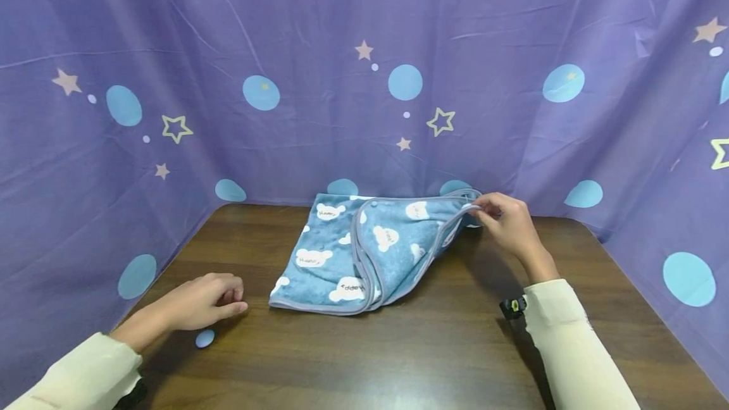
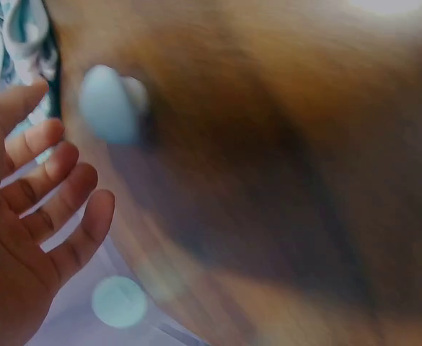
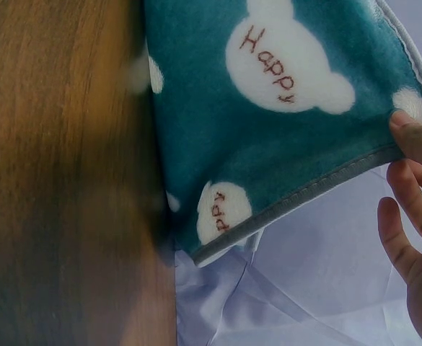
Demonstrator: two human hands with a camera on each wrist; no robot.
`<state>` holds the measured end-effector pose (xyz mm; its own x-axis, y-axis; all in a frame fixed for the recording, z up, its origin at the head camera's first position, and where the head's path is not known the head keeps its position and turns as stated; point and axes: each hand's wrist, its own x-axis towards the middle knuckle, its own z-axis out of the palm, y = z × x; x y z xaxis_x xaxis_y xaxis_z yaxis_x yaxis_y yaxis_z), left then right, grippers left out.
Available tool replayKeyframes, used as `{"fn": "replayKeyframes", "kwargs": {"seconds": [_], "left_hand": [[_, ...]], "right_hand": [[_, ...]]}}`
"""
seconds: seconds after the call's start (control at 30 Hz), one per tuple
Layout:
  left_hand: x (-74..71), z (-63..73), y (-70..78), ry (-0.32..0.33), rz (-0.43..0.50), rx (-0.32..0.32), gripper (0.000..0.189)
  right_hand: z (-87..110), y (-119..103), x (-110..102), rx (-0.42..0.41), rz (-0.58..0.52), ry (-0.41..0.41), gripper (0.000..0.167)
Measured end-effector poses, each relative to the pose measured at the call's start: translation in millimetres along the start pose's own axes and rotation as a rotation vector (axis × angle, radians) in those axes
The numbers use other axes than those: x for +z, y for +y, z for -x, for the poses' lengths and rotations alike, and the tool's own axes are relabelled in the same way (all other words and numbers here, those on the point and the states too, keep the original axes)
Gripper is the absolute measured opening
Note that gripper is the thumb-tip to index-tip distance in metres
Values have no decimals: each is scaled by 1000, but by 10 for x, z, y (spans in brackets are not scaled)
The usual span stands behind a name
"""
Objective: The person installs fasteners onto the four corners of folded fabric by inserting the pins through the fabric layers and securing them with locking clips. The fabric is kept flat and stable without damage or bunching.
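A teal blanket point(image 1: 327, 258) with white bear-head shapes, "Happy" lettering and grey-blue edging lies folded on the table, its right part lifted into a slant. My right hand point(image 1: 507, 220) pinches the blanket's edge between thumb and fingers at the far right. In the right wrist view, the thumb presses on a corner of the blanket point(image 3: 196, 137) beside the edging. To the left of the blanket, my left hand point(image 1: 205, 301) hovers over the table with loosely bent fingers and holds nothing. Below it sits a small light-blue rounded object point(image 1: 205, 338), blurred in the left wrist view.
The brown wooden table point(image 1: 353, 359) has a rounded far edge. A purple curtain point(image 1: 319, 24) with stars and blue dots hangs behind it and along both sides, close to the far edge. A dark band with a small device point(image 1: 512, 307) sits at the right sleeve.
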<state>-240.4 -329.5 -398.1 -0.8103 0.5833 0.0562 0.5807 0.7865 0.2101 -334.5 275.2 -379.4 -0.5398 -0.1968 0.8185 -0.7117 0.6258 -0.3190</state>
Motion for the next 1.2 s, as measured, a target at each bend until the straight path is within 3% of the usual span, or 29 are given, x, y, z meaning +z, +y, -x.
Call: {"fn": "replayKeyframes", "kwargs": {"seconds": [0.17, 0.33, 0.6, 0.83, 1.0, 1.2], "left_hand": [[-12, 164, -123, -22, 28, 43, 26], [-40, 290, -211, -43, 141, 56, 42], [-43, 349, -277, -156, 293, 23, 41], [-16, 335, -288, -103, 300, 89, 32], [-27, 292, -280, -102, 304, 72, 31], [-90, 168, -289, -22, 354, 73, 25]], "right_hand": [[-13, 4, -8, -2, -3, -8, 20], [-14, 9, -7, 2, -6, -7, 21], [-8, 5, -14, 10, 8, -10, 20], [8, -7, -13, 13, 6, -11, 19], [11, -2, -7, 13, 4, -12, 19], [18, 11, 6, 7, 9, -22, 19]]}}
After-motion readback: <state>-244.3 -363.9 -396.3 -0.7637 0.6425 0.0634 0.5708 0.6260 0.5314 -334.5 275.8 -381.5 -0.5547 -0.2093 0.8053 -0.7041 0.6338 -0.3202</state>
